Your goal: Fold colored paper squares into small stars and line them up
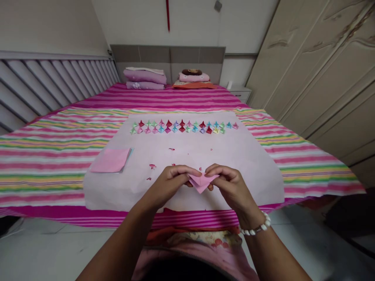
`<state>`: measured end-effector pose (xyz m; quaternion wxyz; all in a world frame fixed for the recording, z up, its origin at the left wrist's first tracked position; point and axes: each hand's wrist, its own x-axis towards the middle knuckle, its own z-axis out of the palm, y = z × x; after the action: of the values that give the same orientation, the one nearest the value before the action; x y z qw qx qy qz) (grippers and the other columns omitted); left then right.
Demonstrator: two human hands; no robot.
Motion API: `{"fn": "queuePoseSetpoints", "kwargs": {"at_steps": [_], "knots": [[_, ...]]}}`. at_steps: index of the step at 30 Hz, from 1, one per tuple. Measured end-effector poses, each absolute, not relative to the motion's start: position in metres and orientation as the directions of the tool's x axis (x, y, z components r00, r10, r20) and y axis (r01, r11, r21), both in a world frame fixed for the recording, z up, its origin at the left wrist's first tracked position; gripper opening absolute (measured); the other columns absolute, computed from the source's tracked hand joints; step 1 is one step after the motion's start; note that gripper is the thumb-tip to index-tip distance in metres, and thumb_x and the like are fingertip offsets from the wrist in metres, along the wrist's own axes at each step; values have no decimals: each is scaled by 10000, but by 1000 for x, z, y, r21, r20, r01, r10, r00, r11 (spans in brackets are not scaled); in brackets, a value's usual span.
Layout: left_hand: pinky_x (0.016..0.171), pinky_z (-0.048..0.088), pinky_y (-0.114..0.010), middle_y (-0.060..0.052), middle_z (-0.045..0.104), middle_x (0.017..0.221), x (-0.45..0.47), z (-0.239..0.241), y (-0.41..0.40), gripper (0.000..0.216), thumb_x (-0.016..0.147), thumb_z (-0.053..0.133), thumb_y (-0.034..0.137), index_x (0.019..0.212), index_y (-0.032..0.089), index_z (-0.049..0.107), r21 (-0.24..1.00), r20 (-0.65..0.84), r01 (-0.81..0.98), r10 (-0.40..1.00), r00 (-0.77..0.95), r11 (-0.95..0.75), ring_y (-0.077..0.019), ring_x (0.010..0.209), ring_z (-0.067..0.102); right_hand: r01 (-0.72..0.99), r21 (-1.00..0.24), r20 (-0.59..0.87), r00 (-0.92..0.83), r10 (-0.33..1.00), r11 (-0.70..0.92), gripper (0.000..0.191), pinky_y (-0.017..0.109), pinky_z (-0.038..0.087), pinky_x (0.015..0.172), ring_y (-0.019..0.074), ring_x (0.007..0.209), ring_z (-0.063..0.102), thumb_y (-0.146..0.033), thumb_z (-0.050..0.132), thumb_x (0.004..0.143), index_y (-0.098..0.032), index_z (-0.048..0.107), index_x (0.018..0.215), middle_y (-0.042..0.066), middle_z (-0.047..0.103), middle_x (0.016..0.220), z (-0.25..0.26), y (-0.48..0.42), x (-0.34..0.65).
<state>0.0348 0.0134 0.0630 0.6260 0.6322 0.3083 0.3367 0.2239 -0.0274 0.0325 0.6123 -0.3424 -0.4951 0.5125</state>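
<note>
A pink sheet of origami paper (200, 184), folded to a triangle with its point toward me, is held up between both hands over the white sheet. My left hand (178, 177) pinches its left corner between thumb and fingers. On the opposite corner, my right hand (227, 178) grips the paper in the same way, a white bead bracelet on that wrist. Fingertips behind the paper are partly hidden. Two rows of small folded paper pieces (182, 127) in many colours stand farther off. To the left lies a stack of square paper (110, 160), pink on top.
The large white sheet (117, 195) covers part of the striped bedspread (43, 164). Several dark red scraps (152, 166) are scattered on it. Folded purple bedding (145, 79) and pink bedding (193, 78) lie by the headboard. A wardrobe (319, 70) stands right.
</note>
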Motion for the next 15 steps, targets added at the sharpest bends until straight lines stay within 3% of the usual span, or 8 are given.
{"fn": "queuePoseSetpoints", "kwargs": {"at_steps": [5, 10, 12, 15], "knots": [[729, 458, -253, -28, 706, 797, 38, 63, 11, 176, 810, 630, 310, 829, 184, 752, 999, 32, -24, 853, 520, -23, -144, 770, 604, -195, -937, 310, -74, 948, 291, 137, 272, 477, 595, 120, 636, 586, -131, 658, 767, -227, 738, 821, 17, 635, 867, 35, -30, 225], [636, 436, -242, -19, 678, 761, 43, 58, 9, 139, 714, 731, 264, 820, 174, 723, 990, 73, 80, 909, 411, -116, -135, 698, 582, -181, -965, 211, -108, 972, 190, 281, 309, 497, 727, 180, 813, 622, -255, 727, 734, -231, 702, 1013, 41, 687, 908, 41, -30, 225], [650, 447, -250, -27, 684, 814, 44, 57, 8, 189, 725, 724, 267, 892, 179, 711, 986, 108, 69, 894, 435, -153, -144, 727, 595, -164, -975, 167, -91, 982, 151, 279, 312, 492, 726, 172, 770, 625, -283, 760, 709, -224, 710, 977, 30, 698, 842, 44, -28, 223], [687, 460, -259, -32, 687, 853, 45, 58, 8, 242, 765, 687, 261, 996, 188, 688, 978, 145, 65, 871, 470, -198, -153, 770, 610, -77, -986, 154, -69, 986, 149, 128, 287, 464, 676, 142, 677, 592, -296, 770, 707, -197, 723, 773, 6, 674, 715, 46, -25, 222]]}}
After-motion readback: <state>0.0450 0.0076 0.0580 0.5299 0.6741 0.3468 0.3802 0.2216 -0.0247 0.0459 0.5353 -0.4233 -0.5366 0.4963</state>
